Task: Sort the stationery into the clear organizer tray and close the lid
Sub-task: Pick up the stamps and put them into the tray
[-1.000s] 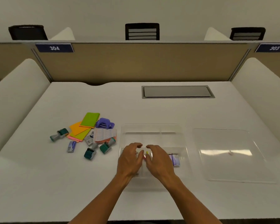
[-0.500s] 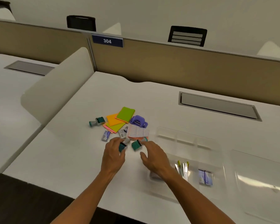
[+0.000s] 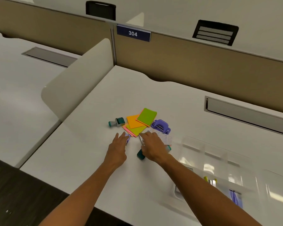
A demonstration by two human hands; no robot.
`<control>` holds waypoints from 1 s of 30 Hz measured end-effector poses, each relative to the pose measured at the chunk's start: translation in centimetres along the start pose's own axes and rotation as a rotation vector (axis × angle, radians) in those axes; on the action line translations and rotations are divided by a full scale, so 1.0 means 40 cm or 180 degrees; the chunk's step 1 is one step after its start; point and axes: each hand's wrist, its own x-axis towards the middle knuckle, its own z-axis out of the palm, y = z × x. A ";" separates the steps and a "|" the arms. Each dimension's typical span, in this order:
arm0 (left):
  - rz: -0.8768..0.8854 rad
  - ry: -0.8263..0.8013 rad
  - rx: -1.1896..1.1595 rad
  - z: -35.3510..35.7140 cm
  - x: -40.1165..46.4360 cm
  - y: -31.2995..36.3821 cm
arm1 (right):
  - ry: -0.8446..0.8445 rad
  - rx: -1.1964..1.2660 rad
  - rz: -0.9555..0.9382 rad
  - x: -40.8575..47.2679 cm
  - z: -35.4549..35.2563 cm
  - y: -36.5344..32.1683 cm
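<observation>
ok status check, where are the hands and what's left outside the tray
Left hand on small purple item, grip unclear. Right hand over the pile, grip unclear. Sticky notes, hole punch, teal stamp outside tray. Nothing in the way.

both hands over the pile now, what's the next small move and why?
Probably close the left hand on the small purple item at its fingertips and carry it to the clear organizer tray. The hand already reaches it, it lies loose on the desk, and most stationery is unsorted.
</observation>
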 end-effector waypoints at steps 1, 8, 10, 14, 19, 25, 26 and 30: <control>0.0014 -0.0055 0.0023 0.002 0.009 -0.002 | -0.0026 -0.0112 -0.0012 0.016 0.006 -0.003; 0.0386 -0.0250 0.0372 0.014 0.063 -0.016 | -0.0171 -0.0672 0.0147 0.083 0.045 -0.013; 0.0499 -0.0272 0.0466 0.016 0.070 -0.021 | -0.0222 -0.0626 0.0183 0.091 0.049 -0.015; 0.0592 -0.0253 0.0453 0.017 0.079 -0.030 | -0.0301 -0.0501 0.0149 0.099 0.055 -0.016; 0.0154 -0.0580 0.0231 -0.003 0.094 -0.006 | 0.0007 -0.0558 0.0053 0.088 0.054 -0.023; 0.0426 0.0192 -0.0520 -0.033 0.056 0.031 | 0.0619 0.0176 0.0177 0.026 0.024 -0.003; 0.0525 0.0331 -0.0646 -0.041 0.049 0.042 | 0.0682 0.0455 0.0292 0.011 0.017 0.006; 0.0720 0.0510 -0.0848 -0.062 0.033 0.112 | 0.0975 0.1308 0.0861 -0.064 -0.009 0.067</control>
